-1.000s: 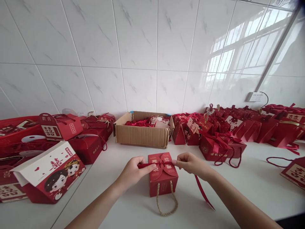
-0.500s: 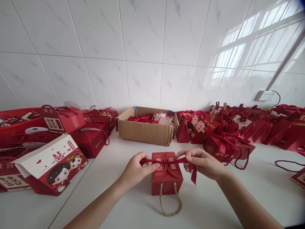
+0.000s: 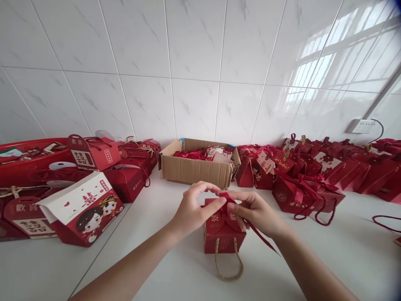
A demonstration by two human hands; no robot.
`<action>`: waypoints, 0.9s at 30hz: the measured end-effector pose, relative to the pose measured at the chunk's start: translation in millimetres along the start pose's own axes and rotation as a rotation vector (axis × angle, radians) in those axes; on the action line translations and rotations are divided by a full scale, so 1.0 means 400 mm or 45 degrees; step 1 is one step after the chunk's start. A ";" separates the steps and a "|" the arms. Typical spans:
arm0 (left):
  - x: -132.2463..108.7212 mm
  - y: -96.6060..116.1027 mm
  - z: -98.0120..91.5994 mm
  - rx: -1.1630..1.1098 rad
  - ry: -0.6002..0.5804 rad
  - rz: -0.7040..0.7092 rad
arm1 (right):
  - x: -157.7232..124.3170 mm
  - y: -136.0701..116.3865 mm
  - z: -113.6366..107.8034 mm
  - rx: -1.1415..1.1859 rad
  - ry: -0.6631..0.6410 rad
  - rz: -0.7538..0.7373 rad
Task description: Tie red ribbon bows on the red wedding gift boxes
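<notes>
A red gift box with gold lettering stands on the white table in front of me, its twisted gold cord handle lying toward me. Over its lid, my left hand pinches a red ribbon between thumb and fingertips. My right hand is closed on the same ribbon, close against the left fingertips. One ribbon end trails down to the right from under the right hand. The fingers hide the crossing of the ribbon on the lid.
Behind the box stands an open cardboard carton with red ribbons and printed cards. Red gift boxes and a red basin crowd the left. Many ribboned boxes line the right, below a wall socket.
My hands have come together above the lid from either side, bringing the ribbon ends to meet. The view has shifted slightly left.
</notes>
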State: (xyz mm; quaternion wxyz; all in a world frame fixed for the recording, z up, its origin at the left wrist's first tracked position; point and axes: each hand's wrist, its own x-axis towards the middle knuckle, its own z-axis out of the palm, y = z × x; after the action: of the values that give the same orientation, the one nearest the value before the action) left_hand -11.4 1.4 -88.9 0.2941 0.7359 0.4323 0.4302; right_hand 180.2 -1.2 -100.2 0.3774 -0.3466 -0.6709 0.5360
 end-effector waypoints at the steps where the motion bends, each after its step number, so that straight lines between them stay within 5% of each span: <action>1: 0.008 0.011 0.004 -0.005 0.016 0.022 | -0.001 -0.002 0.002 -0.002 0.016 0.002; 9: 0.033 0.022 0.013 -0.014 0.089 0.027 | -0.016 0.004 0.002 0.064 0.174 0.004; 16: 0.026 0.033 0.011 -0.028 0.053 0.014 | -0.003 0.001 0.017 -0.014 0.073 0.118; 20: 0.013 0.006 0.003 -0.019 0.066 -0.009 | 0.006 0.013 0.027 -0.100 0.197 0.152; 23: -0.002 -0.042 -0.010 -0.017 0.023 -0.222 | 0.004 0.022 0.027 -0.114 0.229 0.116; 27: -0.023 -0.099 -0.025 -0.121 -0.237 -0.561 | -0.007 0.018 0.024 -0.144 0.164 0.060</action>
State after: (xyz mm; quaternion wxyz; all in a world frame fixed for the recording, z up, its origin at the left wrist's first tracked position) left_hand -37.9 11.8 -119.6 0.4536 0.6456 0.5329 0.3059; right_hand 173.4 -6.8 -109.0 0.3868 -0.4167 -0.6663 0.4825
